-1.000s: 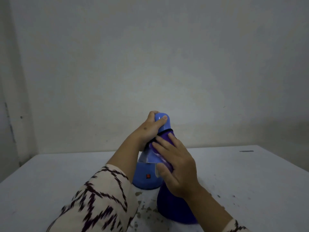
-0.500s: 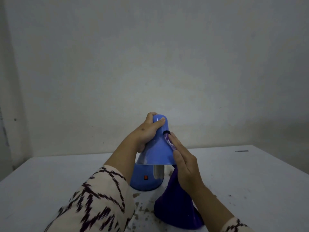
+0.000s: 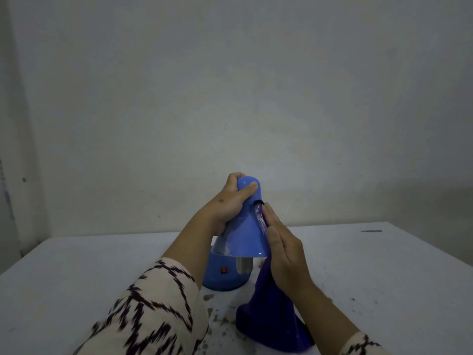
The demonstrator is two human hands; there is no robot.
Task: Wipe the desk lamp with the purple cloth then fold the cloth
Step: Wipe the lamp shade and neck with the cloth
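Note:
A blue desk lamp [image 3: 245, 234] stands on the white table [image 3: 384, 272], its round base carrying a small red switch [image 3: 223, 270]. My left hand [image 3: 230, 201] grips the narrow top of the shade from the left. My right hand [image 3: 282, 249] lies flat against the shade's right side and presses the purple cloth [image 3: 268, 311] onto it. A strip of cloth shows between my fingers and the shade; the rest hangs down and pools on the table near the front.
Brown specks and stains [image 3: 217, 319] mark the table in front of the lamp base. A plain grey wall [image 3: 256, 98] rises right behind the table's far edge. A small dark mark [image 3: 371, 230] lies at the table's far right.
My right hand has shifted from the front of the shade round to its right side, leaving the front of the shade uncovered. The left hand keeps its hold on the top.

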